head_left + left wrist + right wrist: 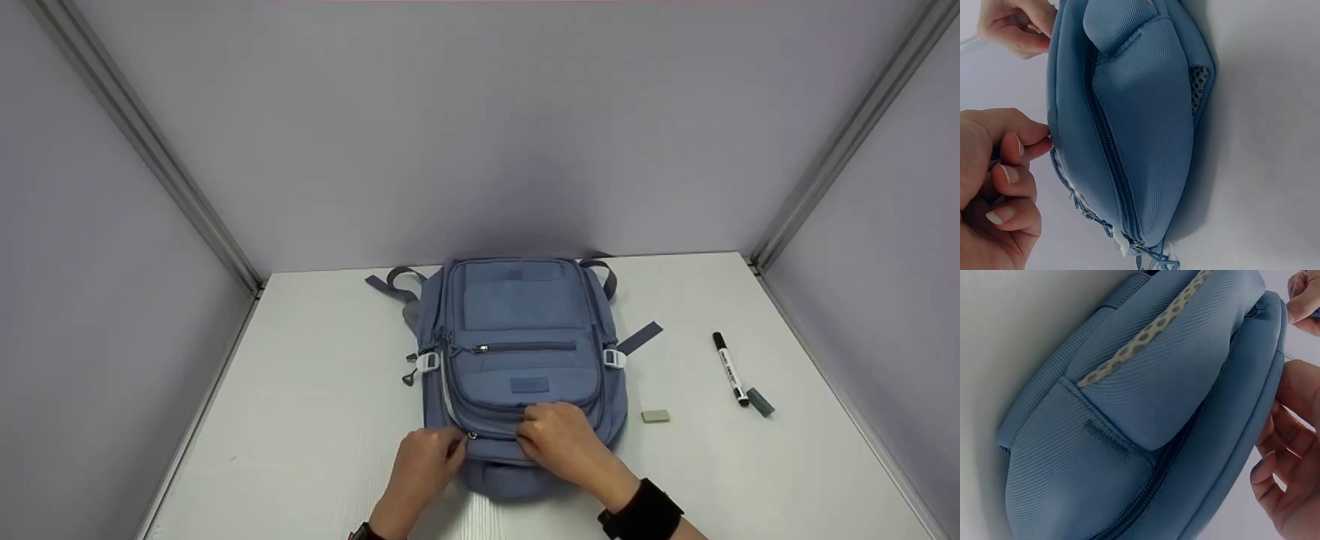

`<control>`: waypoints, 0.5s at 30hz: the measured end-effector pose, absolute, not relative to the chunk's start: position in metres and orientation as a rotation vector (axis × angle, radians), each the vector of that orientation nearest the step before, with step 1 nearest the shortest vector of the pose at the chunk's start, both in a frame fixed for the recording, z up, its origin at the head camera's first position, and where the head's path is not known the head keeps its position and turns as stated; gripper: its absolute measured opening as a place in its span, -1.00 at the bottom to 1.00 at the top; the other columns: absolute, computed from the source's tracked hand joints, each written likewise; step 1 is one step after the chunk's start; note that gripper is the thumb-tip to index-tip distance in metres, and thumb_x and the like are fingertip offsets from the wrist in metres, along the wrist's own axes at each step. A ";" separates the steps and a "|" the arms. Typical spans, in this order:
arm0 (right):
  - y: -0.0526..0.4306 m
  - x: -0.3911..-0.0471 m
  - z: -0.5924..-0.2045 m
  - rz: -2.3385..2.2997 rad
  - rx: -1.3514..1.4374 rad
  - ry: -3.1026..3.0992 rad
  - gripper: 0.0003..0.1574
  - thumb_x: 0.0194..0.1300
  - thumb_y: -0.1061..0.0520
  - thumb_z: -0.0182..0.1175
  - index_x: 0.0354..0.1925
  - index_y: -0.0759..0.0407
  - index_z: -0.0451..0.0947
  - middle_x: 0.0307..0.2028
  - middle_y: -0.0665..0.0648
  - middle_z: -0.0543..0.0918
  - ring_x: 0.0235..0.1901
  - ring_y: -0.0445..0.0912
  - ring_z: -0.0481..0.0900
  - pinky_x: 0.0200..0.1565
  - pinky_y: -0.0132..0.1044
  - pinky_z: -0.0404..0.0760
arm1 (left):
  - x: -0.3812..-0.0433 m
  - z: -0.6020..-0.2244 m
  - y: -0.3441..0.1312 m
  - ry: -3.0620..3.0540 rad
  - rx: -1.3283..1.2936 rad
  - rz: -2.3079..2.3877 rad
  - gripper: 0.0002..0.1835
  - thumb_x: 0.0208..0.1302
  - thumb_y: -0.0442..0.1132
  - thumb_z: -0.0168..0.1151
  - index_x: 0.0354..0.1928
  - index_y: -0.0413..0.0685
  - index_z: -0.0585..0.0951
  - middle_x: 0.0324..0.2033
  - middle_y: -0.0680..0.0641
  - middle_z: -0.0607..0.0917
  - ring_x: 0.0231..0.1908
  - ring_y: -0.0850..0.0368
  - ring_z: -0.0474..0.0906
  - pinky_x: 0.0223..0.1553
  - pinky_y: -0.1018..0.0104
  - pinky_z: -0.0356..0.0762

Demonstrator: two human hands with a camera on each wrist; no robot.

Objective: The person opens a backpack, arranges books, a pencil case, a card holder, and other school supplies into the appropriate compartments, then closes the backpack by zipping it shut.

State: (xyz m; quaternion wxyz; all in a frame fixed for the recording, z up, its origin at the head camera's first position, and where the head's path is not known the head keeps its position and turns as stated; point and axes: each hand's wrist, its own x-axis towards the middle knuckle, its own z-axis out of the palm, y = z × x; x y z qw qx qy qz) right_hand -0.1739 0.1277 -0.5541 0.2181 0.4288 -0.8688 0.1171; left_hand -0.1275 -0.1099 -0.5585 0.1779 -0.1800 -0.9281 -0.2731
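Observation:
A blue backpack lies on its back on the white table, front face up. Near its lower left front, my left hand pinches a zipper pull between thumb and forefinger; the left wrist view shows those fingertips right at the bag's edge. My right hand grips the fabric at the lower front, right of the left hand, its fingers curled. From the right wrist, the bag's lower side shows with a mesh strip and a long zipper.
Right of the bag lie a small greenish-grey block, a black-and-white marker and a dark green piece touching the marker's end. A loose strap sticks out from the bag's right side. Grey walls enclose the table.

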 end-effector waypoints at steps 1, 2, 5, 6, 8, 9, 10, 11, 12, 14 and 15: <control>0.128 -0.174 -0.554 0.332 1.187 -2.401 -0.85 -0.03 0.16 0.46 -0.61 0.00 0.67 -0.62 -0.07 0.46 -0.60 -0.13 0.50 -0.55 -0.20 0.45 | -0.127 -0.558 -0.111 -2.615 -0.518 -0.784 -0.76 0.09 -0.37 0.39 -0.64 -0.01 0.58 -0.72 0.21 0.46 -0.69 0.41 0.27 -0.63 0.45 0.29; 0.128 -0.174 -0.554 0.340 1.187 -2.398 -0.86 -0.04 0.16 0.46 -0.61 -0.01 0.67 -0.62 -0.08 0.46 -0.60 -0.14 0.49 -0.55 -0.21 0.45 | -0.126 -0.558 -0.112 -2.609 -0.524 -0.799 -0.73 0.09 -0.38 0.39 -0.65 0.01 0.55 -0.73 0.22 0.43 -0.69 0.42 0.24 -0.63 0.46 0.27; 0.129 -0.174 -0.553 0.352 1.183 -2.390 -0.85 -0.05 0.15 0.47 -0.61 -0.02 0.68 -0.63 -0.08 0.43 -0.61 -0.15 0.48 -0.56 -0.22 0.44 | -0.125 -0.557 -0.116 -2.596 -0.521 -0.815 -0.68 0.07 -0.40 0.40 -0.68 0.03 0.50 -0.75 0.24 0.37 -0.70 0.42 0.20 -0.64 0.47 0.23; 0.129 -0.174 -0.553 0.357 1.182 -2.389 -0.85 -0.05 0.16 0.47 -0.62 -0.03 0.68 -0.64 -0.09 0.42 -0.61 -0.15 0.47 -0.56 -0.23 0.43 | -0.124 -0.556 -0.118 -2.594 -0.512 -0.810 -0.68 0.07 -0.40 0.40 -0.69 0.02 0.50 -0.75 0.24 0.37 -0.70 0.42 0.20 -0.64 0.46 0.23; 0.129 -0.175 -0.553 0.359 1.183 -2.386 -0.84 -0.05 0.16 0.47 -0.62 -0.03 0.67 -0.64 -0.09 0.40 -0.62 -0.16 0.46 -0.57 -0.23 0.43 | -0.125 -0.555 -0.120 -2.587 -0.494 -0.789 -0.69 0.07 -0.41 0.40 -0.68 0.01 0.50 -0.75 0.22 0.39 -0.70 0.41 0.21 -0.65 0.45 0.24; 0.130 -0.175 -0.553 0.359 1.183 -2.385 -0.84 -0.04 0.16 0.47 -0.63 -0.03 0.67 -0.64 -0.09 0.40 -0.62 -0.16 0.46 -0.57 -0.24 0.42 | -0.126 -0.555 -0.121 -2.586 -0.482 -0.768 -0.70 0.07 -0.41 0.40 -0.68 0.00 0.51 -0.75 0.21 0.40 -0.70 0.41 0.22 -0.65 0.44 0.25; 0.130 -0.175 -0.553 0.359 1.185 -2.383 -0.84 -0.04 0.16 0.47 -0.63 -0.03 0.67 -0.65 -0.09 0.40 -0.62 -0.16 0.45 -0.57 -0.24 0.42 | -0.128 -0.555 -0.122 -2.586 -0.469 -0.750 -0.70 0.07 -0.41 0.39 -0.68 0.00 0.51 -0.75 0.20 0.41 -0.70 0.40 0.23 -0.65 0.44 0.25; 0.130 -0.175 -0.553 0.360 1.189 -2.380 -0.83 -0.04 0.17 0.47 -0.63 -0.03 0.67 -0.65 -0.09 0.40 -0.62 -0.16 0.45 -0.58 -0.24 0.41 | -0.129 -0.555 -0.123 -2.586 -0.455 -0.733 -0.71 0.07 -0.41 0.39 -0.68 -0.01 0.52 -0.75 0.19 0.42 -0.70 0.39 0.23 -0.65 0.43 0.25; 0.130 -0.175 -0.553 0.361 1.194 -2.378 -0.83 -0.04 0.17 0.46 -0.63 -0.02 0.67 -0.65 -0.09 0.39 -0.62 -0.16 0.45 -0.58 -0.25 0.40 | -0.131 -0.555 -0.125 -2.587 -0.441 -0.717 -0.70 0.07 -0.41 0.38 -0.68 -0.01 0.51 -0.75 0.18 0.42 -0.71 0.39 0.23 -0.66 0.43 0.25; 0.131 -0.175 -0.553 0.368 1.206 -2.368 -0.83 -0.03 0.17 0.46 -0.63 -0.03 0.67 -0.64 -0.09 0.40 -0.62 -0.17 0.45 -0.58 -0.26 0.40 | -0.136 -0.556 -0.127 -2.584 -0.414 -0.683 -0.67 0.07 -0.41 0.37 -0.70 0.00 0.48 -0.77 0.18 0.40 -0.72 0.37 0.20 -0.67 0.42 0.22; 0.131 -0.175 -0.553 0.374 1.212 -2.363 -0.82 -0.03 0.18 0.46 -0.63 -0.03 0.66 -0.64 -0.09 0.39 -0.62 -0.17 0.44 -0.58 -0.26 0.40 | -0.139 -0.557 -0.129 -2.586 -0.400 -0.668 -0.66 0.07 -0.41 0.37 -0.71 0.01 0.45 -0.77 0.18 0.38 -0.72 0.36 0.18 -0.68 0.42 0.19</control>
